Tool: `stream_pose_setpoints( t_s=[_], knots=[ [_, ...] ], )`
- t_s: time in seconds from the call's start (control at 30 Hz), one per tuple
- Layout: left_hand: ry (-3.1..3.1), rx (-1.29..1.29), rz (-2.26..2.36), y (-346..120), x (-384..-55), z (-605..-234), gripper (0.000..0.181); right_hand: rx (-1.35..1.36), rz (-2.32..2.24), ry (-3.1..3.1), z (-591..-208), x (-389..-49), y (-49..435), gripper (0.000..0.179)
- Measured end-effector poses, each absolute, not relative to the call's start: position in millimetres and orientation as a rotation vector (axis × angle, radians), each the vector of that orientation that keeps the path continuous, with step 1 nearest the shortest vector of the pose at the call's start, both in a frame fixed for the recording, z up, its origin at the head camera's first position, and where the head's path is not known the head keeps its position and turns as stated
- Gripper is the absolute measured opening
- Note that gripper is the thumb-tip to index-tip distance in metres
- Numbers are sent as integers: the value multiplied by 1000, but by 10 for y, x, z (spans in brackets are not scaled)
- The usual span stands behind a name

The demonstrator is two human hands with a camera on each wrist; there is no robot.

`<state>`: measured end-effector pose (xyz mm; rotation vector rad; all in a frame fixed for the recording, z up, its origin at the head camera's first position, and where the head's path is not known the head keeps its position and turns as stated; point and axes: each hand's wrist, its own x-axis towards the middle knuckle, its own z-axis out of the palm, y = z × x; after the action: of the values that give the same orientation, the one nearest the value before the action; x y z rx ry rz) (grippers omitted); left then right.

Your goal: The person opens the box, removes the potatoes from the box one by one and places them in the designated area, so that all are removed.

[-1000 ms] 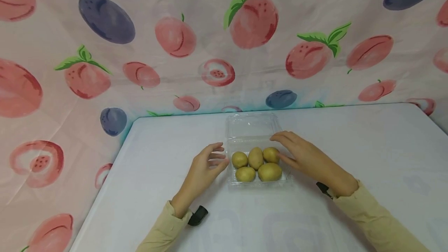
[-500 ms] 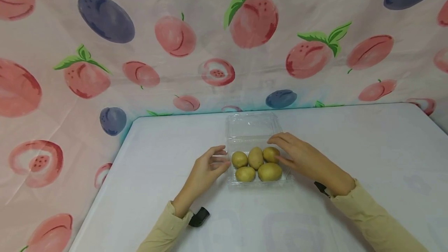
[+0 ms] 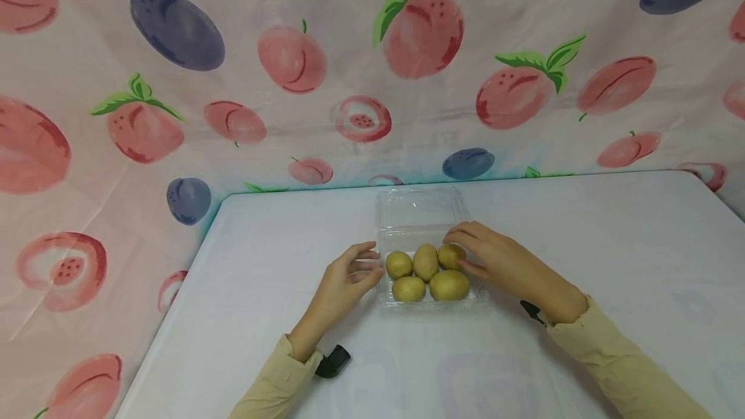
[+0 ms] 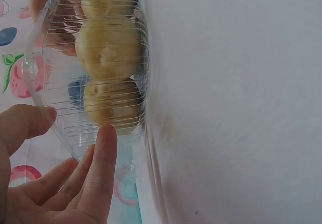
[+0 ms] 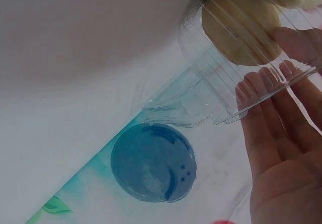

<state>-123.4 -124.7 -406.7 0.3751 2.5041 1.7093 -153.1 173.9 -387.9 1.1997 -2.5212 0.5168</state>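
A clear plastic clamshell box (image 3: 431,306) lies with its lid (image 3: 420,209) folded back. Several yellow-brown potatoes (image 3: 426,262) fill its base in two rows. My left hand (image 3: 343,283) is beside the box's left wall, holding nothing. In the left wrist view its fairly straight fingers (image 4: 103,163) reach the ribbed plastic, with the thumb near the rim. My right hand (image 3: 495,254) reaches over the right rim, its thumb at the back right potato (image 3: 451,256). In the right wrist view its extended fingertips show through the plastic near a potato (image 5: 241,27).
The box stands on a white-covered table (image 3: 262,231), near its back edge. Behind and to the left hangs a pink cloth (image 3: 326,11) printed with fruit. A black wrist device (image 3: 333,362) sits under the left cuff.
My left hand has shifted slightly right against the box wall. My right hand has drifted slightly left over the back right potato. The box and potatoes stay in place.
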Motion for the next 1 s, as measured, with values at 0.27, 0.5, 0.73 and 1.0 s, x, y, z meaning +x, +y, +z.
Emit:
stream_pose_setpoints(
  t_s=[0.27, 0.5, 0.73, 1.0],
  knots=[
    [2484, 361, 1707, -1242, -1223, -4052, 51, 1187, 506, -2595, -3859, -1514, 1707, 36],
    [2467, 355, 1723, -1240, -1222, -4059, 50, 1195, 483, -2659, -3849, -1536, 1680, 34],
    [2477, 360, 1716, -1244, -1220, -4065, 51, 1219, 439, -2688, -3803, -1542, 1652, 31],
    [2468, 361, 1732, -1238, -1224, -4080, 50, 1265, 379, -2776, -3735, -1530, 1645, 38]
  ],
)
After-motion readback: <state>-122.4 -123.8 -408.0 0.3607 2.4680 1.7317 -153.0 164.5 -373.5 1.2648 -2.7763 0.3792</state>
